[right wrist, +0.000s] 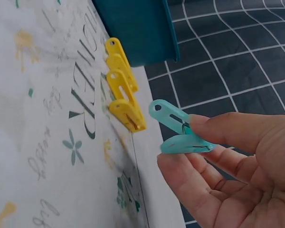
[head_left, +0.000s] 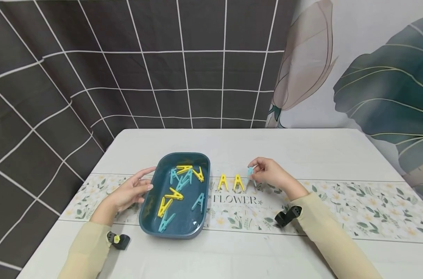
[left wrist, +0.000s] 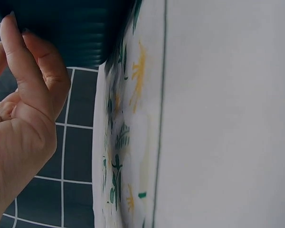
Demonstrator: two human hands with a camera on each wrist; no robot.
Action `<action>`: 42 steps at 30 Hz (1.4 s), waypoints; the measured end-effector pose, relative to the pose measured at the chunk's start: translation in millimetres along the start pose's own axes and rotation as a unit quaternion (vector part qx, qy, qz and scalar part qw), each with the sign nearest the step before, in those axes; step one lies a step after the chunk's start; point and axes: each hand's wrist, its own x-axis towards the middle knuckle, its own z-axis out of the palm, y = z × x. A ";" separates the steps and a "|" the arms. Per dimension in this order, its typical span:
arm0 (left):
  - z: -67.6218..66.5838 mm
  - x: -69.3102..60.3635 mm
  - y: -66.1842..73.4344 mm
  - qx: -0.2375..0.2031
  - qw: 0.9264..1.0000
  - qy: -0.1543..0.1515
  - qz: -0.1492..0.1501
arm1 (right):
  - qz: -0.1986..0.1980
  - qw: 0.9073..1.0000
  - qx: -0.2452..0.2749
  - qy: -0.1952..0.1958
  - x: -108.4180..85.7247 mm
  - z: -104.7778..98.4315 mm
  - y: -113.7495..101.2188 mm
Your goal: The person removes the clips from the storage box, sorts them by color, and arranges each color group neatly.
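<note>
Between thumb and fingers, my right hand [head_left: 268, 173] [right wrist: 232, 166] pinches a light blue clothespin [head_left: 251, 173] [right wrist: 180, 130], just right of two yellow clothespins [head_left: 223, 181] [head_left: 238, 182] standing side by side. The dark teal tray [head_left: 174, 235] [left wrist: 80, 28] holds several yellow clothespins [head_left: 174, 194] and several blue ones [head_left: 198, 202]. At the tray's left side is my left hand [head_left: 129, 190] [left wrist: 31, 90], fingers extended and touching its wall.
The white table [head_left: 232, 255] carries a floral printed band with the word FLOWER below the standing clothespins. A dark curtain with white grid lines [head_left: 204, 69] hangs behind, and a leaf-patterned cloth [head_left: 309, 108] is at the back right.
</note>
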 end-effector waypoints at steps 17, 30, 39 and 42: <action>-0.7 0.4 0.5 0.001 1.000 -0.003 0.003 | 0.036 0.997 -0.054 -0.035 5.1 -1.4 12.2; -0.6 0.4 -1.6 0.007 1.000 0.001 0.001 | 0.041 0.996 -0.059 -0.044 3.3 -2.4 10.8; -1.5 -0.3 -2.8 0.008 1.000 0.004 -0.002 | 0.037 0.996 -0.051 -0.059 -4.5 0.0 9.8; -1.8 -0.2 -2.4 0.006 1.000 0.001 0.002 | 0.033 0.996 -0.045 -0.067 -8.3 1.0 8.1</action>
